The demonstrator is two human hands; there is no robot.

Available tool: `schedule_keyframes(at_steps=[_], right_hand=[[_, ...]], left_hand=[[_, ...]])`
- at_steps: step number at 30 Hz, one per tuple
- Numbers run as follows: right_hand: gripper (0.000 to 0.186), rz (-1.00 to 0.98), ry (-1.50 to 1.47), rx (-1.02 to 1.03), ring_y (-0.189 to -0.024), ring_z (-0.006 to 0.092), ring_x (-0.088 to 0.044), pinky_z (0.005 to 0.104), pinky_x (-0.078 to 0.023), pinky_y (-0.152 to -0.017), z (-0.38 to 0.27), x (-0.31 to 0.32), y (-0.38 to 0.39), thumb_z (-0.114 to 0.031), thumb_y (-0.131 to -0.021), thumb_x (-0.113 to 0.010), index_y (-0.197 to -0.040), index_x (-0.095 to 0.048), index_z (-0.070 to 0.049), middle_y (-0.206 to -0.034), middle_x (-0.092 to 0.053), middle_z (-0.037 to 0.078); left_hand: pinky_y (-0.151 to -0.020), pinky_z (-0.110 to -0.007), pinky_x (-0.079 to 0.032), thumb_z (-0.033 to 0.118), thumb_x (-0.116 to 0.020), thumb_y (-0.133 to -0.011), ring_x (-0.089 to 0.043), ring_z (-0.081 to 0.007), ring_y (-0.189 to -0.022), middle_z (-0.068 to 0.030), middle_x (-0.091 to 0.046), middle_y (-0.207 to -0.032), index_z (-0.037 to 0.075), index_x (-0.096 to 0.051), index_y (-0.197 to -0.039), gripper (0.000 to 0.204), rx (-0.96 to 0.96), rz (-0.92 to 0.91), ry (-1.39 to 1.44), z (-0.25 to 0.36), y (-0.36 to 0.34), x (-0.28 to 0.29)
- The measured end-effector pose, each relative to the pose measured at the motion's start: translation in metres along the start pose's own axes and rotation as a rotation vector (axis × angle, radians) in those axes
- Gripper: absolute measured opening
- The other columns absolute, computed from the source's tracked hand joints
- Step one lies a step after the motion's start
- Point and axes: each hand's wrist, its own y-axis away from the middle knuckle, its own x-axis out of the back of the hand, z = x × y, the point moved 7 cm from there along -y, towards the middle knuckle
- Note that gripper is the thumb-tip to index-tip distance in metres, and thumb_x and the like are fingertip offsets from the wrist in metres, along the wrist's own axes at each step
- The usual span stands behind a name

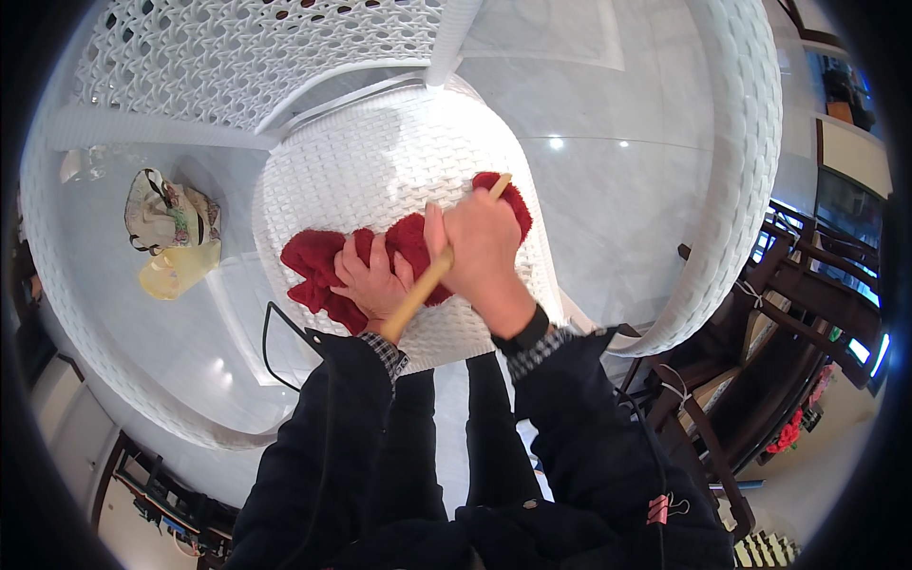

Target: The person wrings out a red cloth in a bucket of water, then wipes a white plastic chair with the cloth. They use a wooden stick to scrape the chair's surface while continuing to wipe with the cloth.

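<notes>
A white woven seat (332,180) lies before me, with a bunched red cloth (313,249) stretched across its near half. My left hand (370,285) rests on the left part of this cloth, fingers spread and slightly bent over the folds. Wrapped round a pale wooden stick (418,302) is my right hand (480,242). The stick slants from the cloth's upper right end down toward my left wrist. Its short upper end sticks out past my right fist, and its long lower part passes just right of my left hand. Some of the cloth is hidden under both hands.
A thick white woven rim (746,180) curves round the seat, with an openwork woven panel (218,57) at the far left. A patterned cloth bag (166,214) and a yellow piece (180,271) lie left of the seat. Dark wooden furniture (798,294) stands at right.
</notes>
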Motion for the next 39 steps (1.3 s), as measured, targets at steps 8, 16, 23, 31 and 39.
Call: schedule_keyframes(at_steps=[8,16,23,31,39], right_hand=[[0.031,0.089,-0.127,0.125,-0.060,0.0248,-0.047,0.0391,-0.031,-0.057,-0.015,-0.016,0.070,-0.010,-0.073,-0.074,-0.056,-0.048,-0.011,-0.059,-0.044,0.005],[0.030,0.120,-0.168,0.211,-0.066,0.0259,-0.046,0.0399,-0.032,-0.063,-0.017,-0.021,0.083,-0.008,-0.073,-0.074,-0.059,-0.047,-0.010,-0.063,-0.042,0.006],[0.029,0.114,-0.162,0.252,-0.072,0.0268,-0.049,0.0409,-0.035,-0.068,0.014,-0.050,0.032,-0.008,-0.077,-0.074,-0.062,-0.049,-0.009,-0.068,-0.047,0.006],[0.029,0.028,-0.054,0.185,-0.072,0.0243,-0.049,0.0398,-0.034,-0.069,0.015,-0.058,-0.019,-0.019,-0.079,-0.073,-0.057,-0.055,-0.012,-0.063,-0.050,0.003],[0.032,0.067,-0.012,0.144,-0.068,0.0251,-0.047,0.0414,-0.029,-0.064,0.004,-0.071,-0.015,-0.016,-0.080,-0.072,-0.057,-0.051,-0.011,-0.061,-0.047,0.004]], left_hand=[[-0.093,-0.078,-0.029,0.031,-0.065,-0.084,-0.038,-0.0427,-0.128,-0.0163,-0.043,-0.140,0.020,-0.064,-0.121,0.039,0.012,-0.013,0.006,0.000,0.000,-0.002],[-0.093,-0.077,-0.029,0.031,-0.065,-0.085,-0.037,-0.0422,-0.129,-0.0150,-0.043,-0.141,0.020,-0.063,-0.121,0.038,0.018,-0.035,-0.014,0.000,-0.001,-0.001],[-0.094,-0.077,-0.028,0.032,-0.064,-0.086,-0.036,-0.0420,-0.129,-0.0148,-0.041,-0.142,0.019,-0.064,-0.121,0.037,0.016,-0.021,0.037,-0.002,0.000,0.000],[-0.094,-0.077,-0.026,0.034,-0.061,-0.090,-0.032,-0.0421,-0.131,-0.0166,-0.039,-0.142,0.017,-0.063,-0.123,0.037,0.084,-0.093,0.050,0.006,-0.011,0.004],[-0.094,-0.074,-0.029,0.038,-0.064,-0.088,-0.034,-0.0410,-0.131,-0.0162,-0.038,-0.144,0.018,-0.062,-0.125,0.043,-0.050,-0.138,0.070,0.015,-0.028,-0.004]])
